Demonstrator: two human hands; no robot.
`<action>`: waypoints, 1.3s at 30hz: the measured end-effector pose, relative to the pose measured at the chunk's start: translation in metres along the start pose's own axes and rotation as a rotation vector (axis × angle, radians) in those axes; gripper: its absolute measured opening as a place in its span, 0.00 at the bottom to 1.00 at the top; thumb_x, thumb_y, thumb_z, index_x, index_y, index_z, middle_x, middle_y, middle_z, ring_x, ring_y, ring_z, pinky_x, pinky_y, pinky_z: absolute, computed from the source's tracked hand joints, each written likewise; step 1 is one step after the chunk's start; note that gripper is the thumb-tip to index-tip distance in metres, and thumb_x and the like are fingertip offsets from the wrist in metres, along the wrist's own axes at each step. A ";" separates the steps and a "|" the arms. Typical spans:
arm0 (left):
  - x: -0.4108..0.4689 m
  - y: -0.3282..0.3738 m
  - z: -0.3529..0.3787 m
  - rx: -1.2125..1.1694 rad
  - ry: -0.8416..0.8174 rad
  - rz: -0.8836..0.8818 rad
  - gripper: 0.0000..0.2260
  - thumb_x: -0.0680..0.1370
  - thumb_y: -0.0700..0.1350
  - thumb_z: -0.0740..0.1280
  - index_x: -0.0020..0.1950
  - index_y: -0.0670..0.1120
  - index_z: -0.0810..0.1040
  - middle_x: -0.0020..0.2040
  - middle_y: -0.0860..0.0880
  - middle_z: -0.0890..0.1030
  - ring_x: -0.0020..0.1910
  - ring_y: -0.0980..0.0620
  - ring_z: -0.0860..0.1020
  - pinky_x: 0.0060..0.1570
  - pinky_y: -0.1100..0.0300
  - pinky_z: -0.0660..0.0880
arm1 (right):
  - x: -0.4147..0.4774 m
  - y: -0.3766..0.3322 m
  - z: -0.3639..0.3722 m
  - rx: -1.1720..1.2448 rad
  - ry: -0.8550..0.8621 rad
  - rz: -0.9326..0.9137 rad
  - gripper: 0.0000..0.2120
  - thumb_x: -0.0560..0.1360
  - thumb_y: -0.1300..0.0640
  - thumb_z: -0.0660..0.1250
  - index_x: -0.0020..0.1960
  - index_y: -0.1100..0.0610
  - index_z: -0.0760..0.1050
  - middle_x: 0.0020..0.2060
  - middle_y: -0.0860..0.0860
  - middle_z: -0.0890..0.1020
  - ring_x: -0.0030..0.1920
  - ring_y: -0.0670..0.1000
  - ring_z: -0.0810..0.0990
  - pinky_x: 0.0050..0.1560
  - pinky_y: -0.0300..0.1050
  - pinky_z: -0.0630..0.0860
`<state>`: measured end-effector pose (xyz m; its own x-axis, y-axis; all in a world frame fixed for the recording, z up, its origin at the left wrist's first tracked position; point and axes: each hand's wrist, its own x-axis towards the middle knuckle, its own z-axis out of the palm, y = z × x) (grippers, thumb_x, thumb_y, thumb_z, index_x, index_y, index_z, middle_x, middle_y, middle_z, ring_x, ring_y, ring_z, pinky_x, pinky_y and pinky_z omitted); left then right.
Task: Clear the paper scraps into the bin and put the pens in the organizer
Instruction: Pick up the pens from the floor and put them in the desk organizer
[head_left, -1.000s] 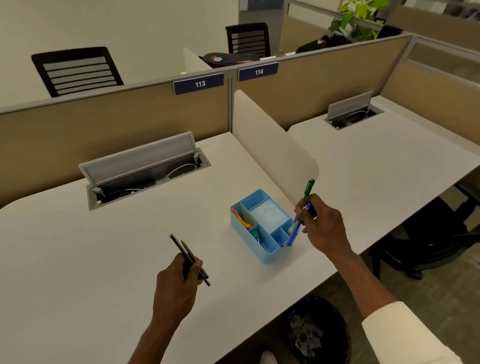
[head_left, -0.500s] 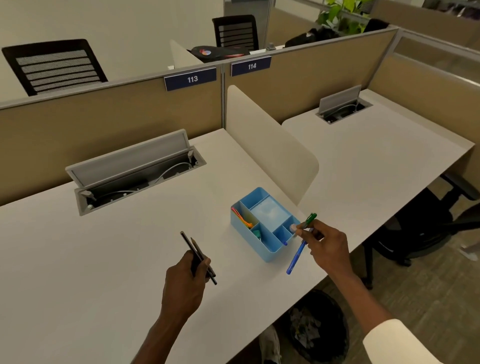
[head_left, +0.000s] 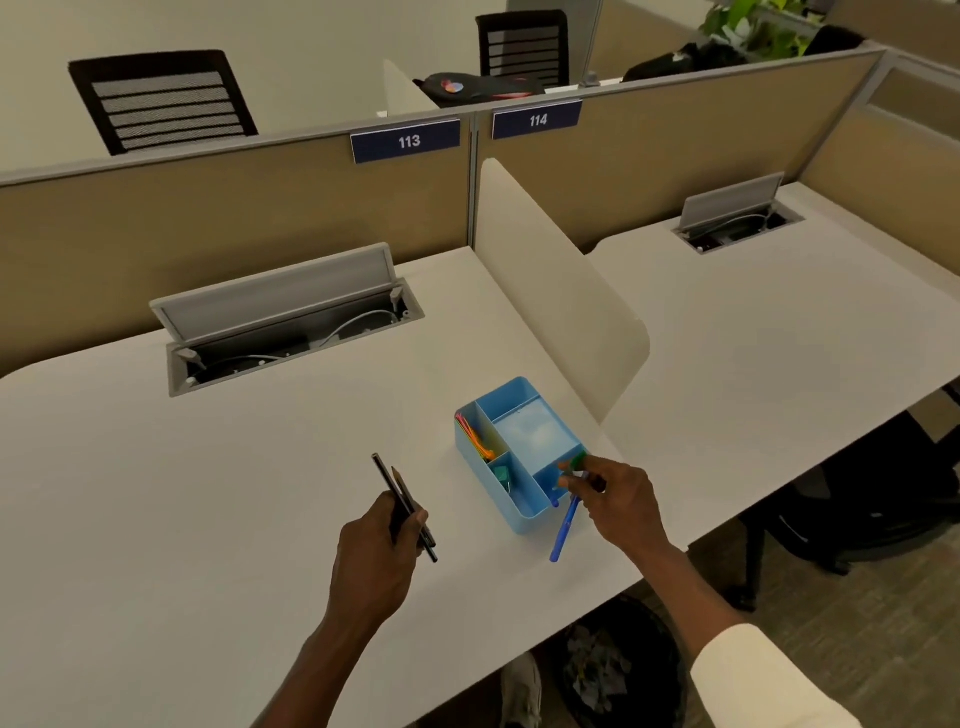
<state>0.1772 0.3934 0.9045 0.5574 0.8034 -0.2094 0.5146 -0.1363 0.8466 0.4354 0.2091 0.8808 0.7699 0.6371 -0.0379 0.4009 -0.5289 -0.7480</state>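
Observation:
A light blue organizer with several compartments stands near the white desk's front edge, by the divider. My right hand is at its near right corner, closed on a green-capped pen over the small compartment and a blue pen hanging down outside the organizer's front wall. My left hand hovers left of the organizer, gripping two dark pencils that point up and away. Orange items lie in the organizer's left slot. The black bin under the desk holds crumpled paper scraps.
A cream divider separates this desk from the neighbouring one. An open cable tray sits at the desk's back. Tan partition panels carry signs 113 and 114. A black office chair stands at the right, below the desk edge.
My right hand has lowered from above the organizer to its near right corner, tipping the pens downward. The left hand with the pencils has shifted slightly toward the organizer.

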 end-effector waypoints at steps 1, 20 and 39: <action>-0.001 -0.001 0.003 0.001 0.005 -0.006 0.04 0.83 0.47 0.69 0.50 0.48 0.80 0.40 0.51 0.88 0.39 0.53 0.88 0.48 0.52 0.86 | 0.001 0.002 -0.001 0.009 -0.008 -0.004 0.10 0.78 0.51 0.76 0.58 0.51 0.87 0.36 0.43 0.84 0.35 0.37 0.82 0.37 0.36 0.82; -0.009 0.000 0.037 0.010 0.079 -0.094 0.03 0.83 0.49 0.69 0.52 0.51 0.80 0.41 0.54 0.87 0.39 0.62 0.86 0.39 0.70 0.77 | 0.003 0.022 -0.060 0.717 -0.073 0.358 0.16 0.71 0.45 0.78 0.36 0.56 0.80 0.33 0.60 0.82 0.29 0.53 0.78 0.28 0.42 0.76; -0.004 -0.011 0.059 0.023 0.110 -0.121 0.02 0.83 0.49 0.69 0.51 0.52 0.79 0.41 0.55 0.87 0.39 0.60 0.87 0.44 0.65 0.82 | 0.021 0.011 -0.015 0.401 -0.089 -0.010 0.05 0.77 0.55 0.77 0.52 0.50 0.83 0.49 0.44 0.89 0.52 0.45 0.88 0.54 0.40 0.84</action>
<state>0.2079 0.3579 0.8674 0.4167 0.8730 -0.2533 0.5890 -0.0471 0.8068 0.4629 0.2085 0.8816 0.7139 0.6964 -0.0728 0.1694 -0.2728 -0.9470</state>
